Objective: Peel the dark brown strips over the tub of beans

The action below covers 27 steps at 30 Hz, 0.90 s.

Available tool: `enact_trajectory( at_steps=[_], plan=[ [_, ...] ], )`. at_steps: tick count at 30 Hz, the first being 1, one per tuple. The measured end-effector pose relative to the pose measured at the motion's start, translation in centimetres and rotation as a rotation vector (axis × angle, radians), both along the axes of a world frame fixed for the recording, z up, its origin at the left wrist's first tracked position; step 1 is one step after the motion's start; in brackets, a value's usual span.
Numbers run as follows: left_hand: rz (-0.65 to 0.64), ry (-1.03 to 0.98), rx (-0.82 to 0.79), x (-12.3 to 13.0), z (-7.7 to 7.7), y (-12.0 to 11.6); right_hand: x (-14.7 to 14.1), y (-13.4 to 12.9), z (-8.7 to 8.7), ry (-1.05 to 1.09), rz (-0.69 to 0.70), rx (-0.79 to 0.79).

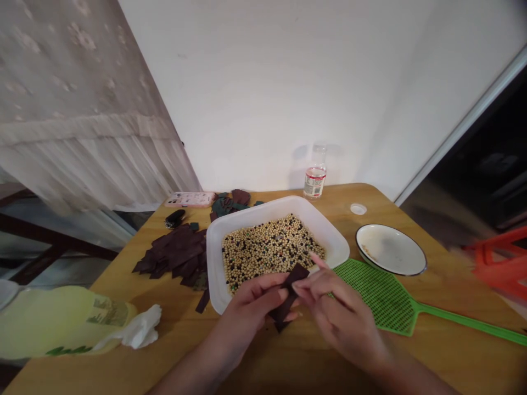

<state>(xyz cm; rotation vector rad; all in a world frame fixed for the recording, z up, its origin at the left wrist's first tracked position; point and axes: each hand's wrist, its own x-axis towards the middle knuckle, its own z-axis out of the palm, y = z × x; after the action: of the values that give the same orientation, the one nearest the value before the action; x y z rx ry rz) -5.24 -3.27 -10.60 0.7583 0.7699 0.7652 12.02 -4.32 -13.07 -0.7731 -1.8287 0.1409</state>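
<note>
My left hand point(261, 299) grips a dark brown flat strip point(297, 274) between thumb and fingers, close to the near edge of a white plastic tub point(216, 258). At the strip's right side, the thumb and fingertips of my right hand point(333, 302) pinch it too, with the index finger stretched out over the tub. Small cream and black bead-like balls point(267, 247) cover the tub's bottom, with a few coloured ones among them. Beside the tub on the left lies a heap of dark brown flat pieces point(175, 252).
A green fly swatter point(374, 296) lies right of the tub, near a white dark-rimmed plate point(391, 249). Behind stand a clear bottle point(315, 178) and a white cap point(358, 209). A phone point(191, 199), black key fob point(175, 218), greenish pieces point(228, 206) and yellowish tissue pack point(69, 321) are on the left.
</note>
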Motion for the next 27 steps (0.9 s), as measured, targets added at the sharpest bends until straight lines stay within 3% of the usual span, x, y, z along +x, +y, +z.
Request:
enact_trajectory(
  at_steps=[7, 20, 27],
  plan=[
    [0.032, -0.004, -0.032, 0.17, 0.28, 0.02, 0.06, 0.02, -0.50, 0.026, 0.010, 0.001],
    [-0.070, 0.055, 0.049, 0.25, 0.38, 0.07, -0.19, -0.03, -0.63, -0.030, -0.014, 0.026],
    [-0.080, 0.035, 0.002, 0.11, 0.40, -0.08, 0.25, 0.17, -0.60, -0.072, -0.060, 0.059]
  ],
)
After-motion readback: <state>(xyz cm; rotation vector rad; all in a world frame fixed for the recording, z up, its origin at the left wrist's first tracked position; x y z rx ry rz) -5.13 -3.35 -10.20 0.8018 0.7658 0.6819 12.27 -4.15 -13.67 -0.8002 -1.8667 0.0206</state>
